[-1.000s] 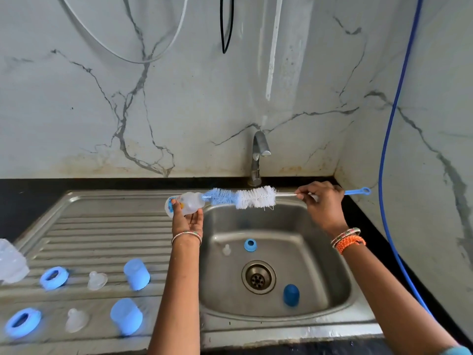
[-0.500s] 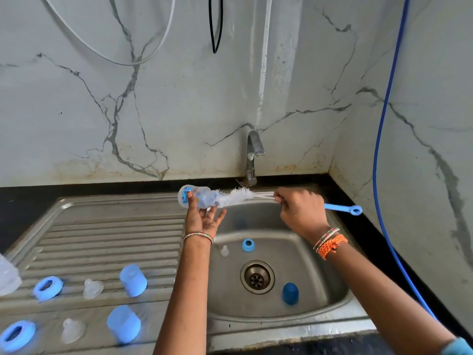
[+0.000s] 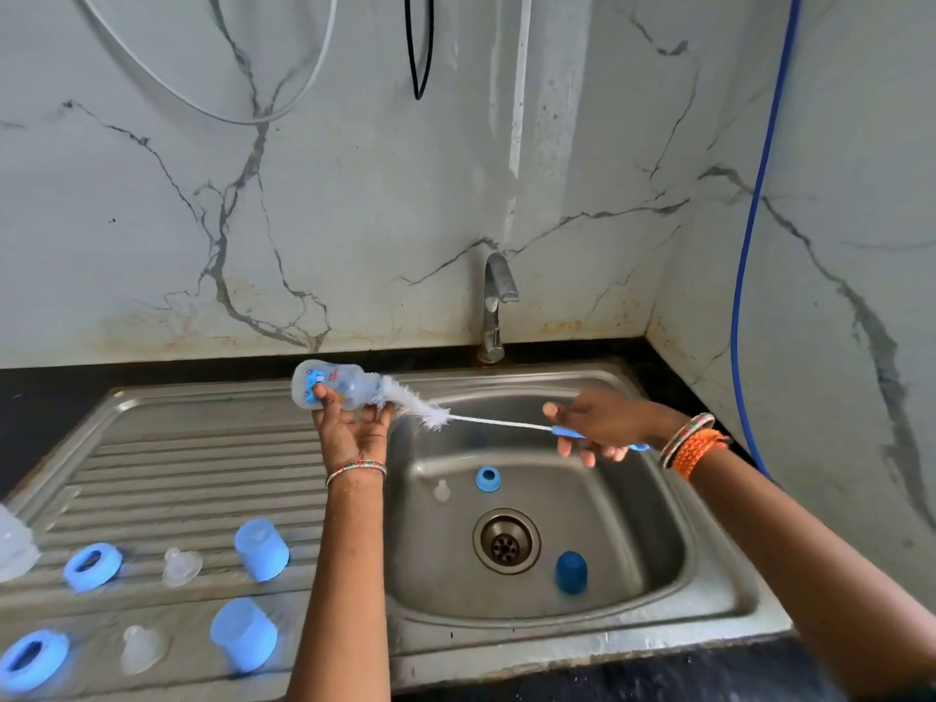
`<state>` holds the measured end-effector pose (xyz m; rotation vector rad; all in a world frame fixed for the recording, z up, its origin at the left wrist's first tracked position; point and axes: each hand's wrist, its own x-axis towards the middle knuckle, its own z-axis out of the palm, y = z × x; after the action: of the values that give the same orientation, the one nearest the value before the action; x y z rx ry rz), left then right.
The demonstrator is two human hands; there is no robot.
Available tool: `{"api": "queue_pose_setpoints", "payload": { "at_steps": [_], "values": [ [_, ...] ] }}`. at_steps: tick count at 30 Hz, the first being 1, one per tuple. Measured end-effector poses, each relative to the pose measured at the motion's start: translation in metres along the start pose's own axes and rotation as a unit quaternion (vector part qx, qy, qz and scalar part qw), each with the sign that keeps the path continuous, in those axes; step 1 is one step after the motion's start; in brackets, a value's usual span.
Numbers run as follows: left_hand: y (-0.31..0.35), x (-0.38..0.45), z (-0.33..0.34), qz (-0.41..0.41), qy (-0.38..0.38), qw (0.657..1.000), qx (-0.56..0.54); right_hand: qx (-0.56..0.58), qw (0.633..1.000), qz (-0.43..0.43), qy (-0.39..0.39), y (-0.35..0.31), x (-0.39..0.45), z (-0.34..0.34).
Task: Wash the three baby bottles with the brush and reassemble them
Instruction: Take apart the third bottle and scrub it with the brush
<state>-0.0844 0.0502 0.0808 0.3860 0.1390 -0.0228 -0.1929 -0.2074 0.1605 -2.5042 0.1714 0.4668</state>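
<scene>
My left hand [image 3: 350, 429] grips a clear baby bottle [image 3: 332, 383] with a blue print, held on its side above the drainboard's right edge. The white bristles of the bottle brush [image 3: 415, 401] stick partly into the bottle's mouth. My right hand [image 3: 600, 424] holds the brush's blue handle over the sink basin [image 3: 633, 509]. In the basin lie a blue ring [image 3: 488, 479], a clear teat [image 3: 441, 491] and a blue cap [image 3: 571, 573]. On the drainboard [image 3: 177, 448] sit two blue rings [image 3: 92, 566] [image 3: 33, 660], two clear teats [image 3: 181, 566] [image 3: 142, 649] and two blue caps [image 3: 261, 549] [image 3: 244, 634].
Part of another clear bottle [image 3: 14, 547] shows at the left edge. A steel tap [image 3: 494, 311] stands behind the basin against the marble wall. A blue hose [image 3: 747, 255] runs down the right wall. The drain [image 3: 506, 540] sits in the basin's middle.
The brush has slid out to the right, so more bristle and wire shaft show outside the bottle. My right hand has moved right and lower; the bottle now tilts mouth-down to the right.
</scene>
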Motion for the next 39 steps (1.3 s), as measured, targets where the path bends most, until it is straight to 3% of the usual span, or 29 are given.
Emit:
{"api": "queue_pose_setpoints", "payload": {
  "at_steps": [2,4,7,9,10,11,13,15,16,17,19,22,24,25,26,27,28,29,30,31,32,35,39],
  "values": [
    [0.002,-0.002,-0.002,0.004,0.004,1.000,-0.012,-0.003,0.999,-0.034,0.025,0.002,-0.002,-0.006],
    [0.001,-0.003,-0.002,-0.009,0.011,1.000,-0.001,-0.068,0.985,-0.045,0.153,0.002,-0.001,-0.008],
    [-0.005,0.003,0.001,-0.036,0.058,0.997,0.039,-0.099,0.890,-0.108,0.431,-0.002,-0.003,-0.010],
    [-0.007,0.004,0.004,-0.058,0.080,0.993,0.062,-0.116,0.829,-0.190,0.514,-0.002,-0.004,-0.011],
    [-0.005,0.004,0.006,-0.063,0.085,0.992,0.068,-0.112,0.829,-0.205,0.509,-0.003,-0.004,-0.013],
    [-0.004,0.005,0.006,-0.064,0.086,0.992,0.071,-0.095,0.859,-0.186,0.468,-0.005,-0.005,-0.016],
    [0.000,0.005,0.004,-0.061,0.080,0.992,0.079,-0.036,0.964,-0.063,0.255,-0.007,-0.009,-0.021],
    [0.003,0.003,0.000,-0.059,0.076,0.992,0.080,0.038,0.997,0.027,0.057,-0.003,-0.010,-0.022],
    [0.004,0.003,-0.003,-0.061,0.077,0.993,0.073,0.046,0.998,0.034,0.030,-0.002,-0.009,-0.021],
    [0.004,0.001,-0.006,-0.063,0.082,0.992,0.070,0.029,0.998,0.027,0.049,-0.004,-0.008,-0.018],
    [0.004,-0.001,-0.010,-0.074,0.096,0.990,0.068,-0.051,0.980,-0.006,0.193,-0.006,-0.005,-0.010],
    [0.000,0.000,-0.011,-0.082,0.118,0.986,0.084,-0.131,0.883,-0.101,0.440,-0.008,0.000,-0.002],
    [-0.002,0.001,-0.009,-0.081,0.124,0.985,0.087,-0.159,0.822,-0.184,0.515,-0.006,0.003,0.001],
    [-0.002,0.003,-0.009,-0.078,0.121,0.986,0.085,-0.166,0.810,-0.198,0.527,-0.006,0.003,0.001],
    [-0.001,0.004,-0.010,-0.080,0.113,0.987,0.082,-0.156,0.830,-0.183,0.503,-0.006,0.002,-0.001],
    [0.000,0.004,-0.010,-0.084,0.101,0.989,0.075,-0.125,0.883,-0.139,0.431,-0.007,0.000,-0.005],
    [0.002,0.003,-0.011,-0.086,0.086,0.990,0.065,-0.075,0.948,-0.073,0.300,-0.009,-0.003,-0.011],
    [0.003,0.002,-0.012,-0.084,0.069,0.993,0.053,0.001,0.991,-0.011,0.136,-0.008,-0.006,-0.015],
    [0.003,0.000,-0.013,-0.081,0.053,0.994,0.041,0.069,0.997,0.034,0.009,-0.005,-0.006,-0.017],
    [0.003,-0.003,-0.013,-0.080,0.037,0.996,0.026,0.107,0.992,0.046,-0.043,-0.001,-0.005,-0.018],
    [0.004,-0.005,-0.014,-0.079,0.028,0.996,0.011,0.108,0.993,0.034,-0.031,0.001,-0.004,-0.016],
    [0.009,-0.003,-0.015,-0.072,0.053,0.996,-0.008,-0.070,0.979,-0.042,0.187,0.003,-0.005,-0.008],
    [0.003,0.005,-0.019,-0.071,0.130,0.989,0.015,-0.169,0.932,-0.105,0.302,-0.004,-0.009,0.003]
  ]
}}
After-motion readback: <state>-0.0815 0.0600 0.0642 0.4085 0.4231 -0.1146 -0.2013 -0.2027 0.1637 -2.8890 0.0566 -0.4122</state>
